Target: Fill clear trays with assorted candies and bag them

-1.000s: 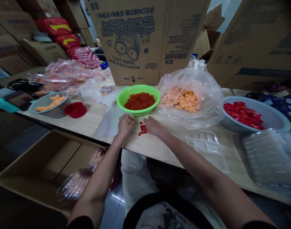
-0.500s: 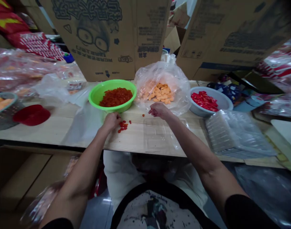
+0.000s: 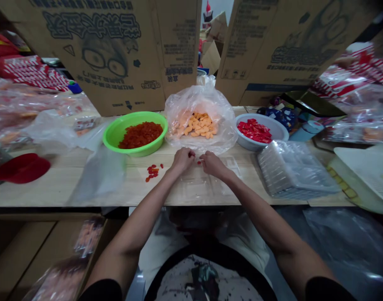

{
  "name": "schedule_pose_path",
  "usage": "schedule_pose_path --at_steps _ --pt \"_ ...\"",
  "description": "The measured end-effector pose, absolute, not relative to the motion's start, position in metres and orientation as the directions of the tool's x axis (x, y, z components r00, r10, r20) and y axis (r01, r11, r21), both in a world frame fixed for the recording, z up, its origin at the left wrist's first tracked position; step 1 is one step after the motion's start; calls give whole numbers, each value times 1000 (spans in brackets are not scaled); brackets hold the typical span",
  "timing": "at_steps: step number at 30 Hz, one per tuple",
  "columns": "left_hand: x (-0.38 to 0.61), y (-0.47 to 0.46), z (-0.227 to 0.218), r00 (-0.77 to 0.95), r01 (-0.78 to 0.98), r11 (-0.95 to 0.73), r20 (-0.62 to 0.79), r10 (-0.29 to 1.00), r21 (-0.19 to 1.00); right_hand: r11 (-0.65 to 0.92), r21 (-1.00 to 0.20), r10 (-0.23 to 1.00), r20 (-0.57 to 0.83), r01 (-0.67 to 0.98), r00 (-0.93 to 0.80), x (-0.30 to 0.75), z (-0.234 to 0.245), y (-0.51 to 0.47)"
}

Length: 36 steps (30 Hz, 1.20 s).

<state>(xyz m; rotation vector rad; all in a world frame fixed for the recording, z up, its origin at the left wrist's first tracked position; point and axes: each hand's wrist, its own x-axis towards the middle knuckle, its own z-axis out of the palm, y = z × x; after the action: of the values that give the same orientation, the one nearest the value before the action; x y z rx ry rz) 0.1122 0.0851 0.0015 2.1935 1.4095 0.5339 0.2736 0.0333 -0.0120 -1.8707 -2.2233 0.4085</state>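
Both my hands rest close together on the wooden table edge, over a clear plastic tray (image 3: 207, 184). My left hand (image 3: 183, 159) is curled, with small red pieces showing at its fingertips. My right hand (image 3: 212, 164) is also curled in a pinch, a red piece (image 3: 198, 162) right at its fingertips. A small heap of loose red pieces (image 3: 151, 172) lies on the table left of my left hand. Behind it stands a green bowl (image 3: 111, 134) full of the same red pieces. A clear bag of orange pieces (image 3: 196, 123) sits just beyond my hands.
A pale bowl (image 3: 277, 129) of red wrapped pieces stands at the right, with a stack of clear trays (image 3: 292, 169) in front of it. Large cardboard boxes (image 3: 122, 54) wall the back. A red lid (image 3: 20, 167) and plastic bags (image 3: 97, 175) lie left.
My left hand has left the heap of red pieces and moved right. My right hand came back toward me from the bag. They now meet over the clear tray. The view shifted right.
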Motion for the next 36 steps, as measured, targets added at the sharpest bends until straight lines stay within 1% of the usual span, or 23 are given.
schedule_pose_path --at_steps 3,7,9,11,13,16,18,21,23,25,28,31,34,36 --pt "121 88 2 428 785 -370 -3 904 498 90 -380 996 61 920 -72 298 -13 19" --pt "130 83 -3 515 783 -437 -69 854 443 32 -454 984 171 890 52 333 -24 -21" --pt "132 80 -6 560 772 -474 -101 822 423 10 -465 974 205 885 96 342 -28 -46" --pt "132 77 -9 582 768 -494 -120 804 407 -7 -450 969 219 893 117 339 -28 -71" --pt "130 77 -9 589 769 -499 -138 797 400 28 -415 977 204 909 63 325 -24 -93" --pt "131 80 -4 553 790 -460 -148 820 404 183 -375 982 116 909 -150 291 -16 -118" --pt "140 82 2 507 800 -432 -83 858 417 258 -375 965 54 890 -257 270 -13 -126" --pt "172 79 7 531 723 -471 29 847 506 280 -376 956 24 883 -292 251 -12 -128" --pt "202 76 5 593 637 -497 37 804 589 274 -373 959 30 886 -283 246 -12 -127" --pt "233 74 -2 636 590 -496 12 771 637 276 -376 959 42 885 -281 243 -13 -126" --pt "266 74 -13 679 572 -504 -28 734 648 289 -394 955 62 872 -289 239 -15 -127" --pt "272 79 -14 697 551 -519 -18 717 653 287 -414 955 59 864 -289 237 -17 -129" --pt "254 89 -5 656 548 -515 43 754 659 273 -436 960 66 858 -271 245 -13 -128" --pt "231 98 2 578 557 -479 97 810 678 228 -436 973 83 870 -213 260 -9 -125"
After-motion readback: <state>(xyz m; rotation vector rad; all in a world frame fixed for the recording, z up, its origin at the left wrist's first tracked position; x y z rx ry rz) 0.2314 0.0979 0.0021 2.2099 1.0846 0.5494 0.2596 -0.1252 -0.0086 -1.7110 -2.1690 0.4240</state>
